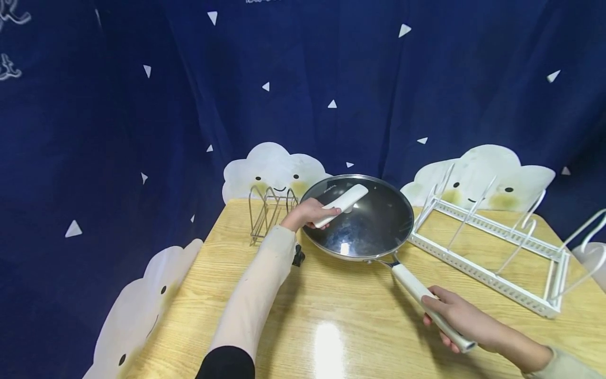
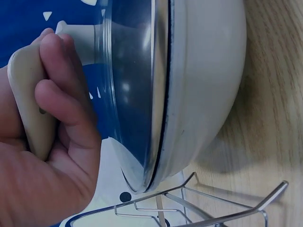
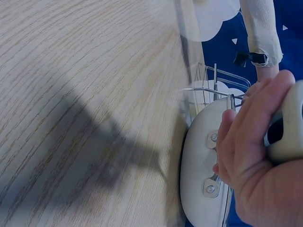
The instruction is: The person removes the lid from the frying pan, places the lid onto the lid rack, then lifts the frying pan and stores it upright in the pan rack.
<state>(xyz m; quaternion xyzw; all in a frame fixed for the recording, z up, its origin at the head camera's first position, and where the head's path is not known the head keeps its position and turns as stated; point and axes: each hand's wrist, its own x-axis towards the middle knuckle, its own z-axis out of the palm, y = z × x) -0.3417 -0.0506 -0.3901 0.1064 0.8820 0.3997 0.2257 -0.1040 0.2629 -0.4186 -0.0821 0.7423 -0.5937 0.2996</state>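
Observation:
A cream-white wok (image 2: 208,80) stands close over the wooden table, covered by a dark-tinted glass lid (image 1: 369,231) with a metal rim. The lid lies level on the wok's rim. My left hand (image 1: 313,212) grips the lid's flat white handle (image 1: 355,195), its fingers curled round one end, as the left wrist view shows closely. My right hand (image 1: 459,316) holds the wok's long cream handle (image 1: 411,280), thumb on top and fingers wrapped beneath. Two riveted brackets (image 3: 211,187) on the wok's side show in the right wrist view.
A small metal wire rack (image 1: 258,221) stands left of the wok, close to its side. On the right, a larger white rack (image 1: 492,279) with upright wire dividers lies near the wok's rim. Behind the wooden table (image 1: 199,316) hangs a dark blue curtain (image 1: 303,121).

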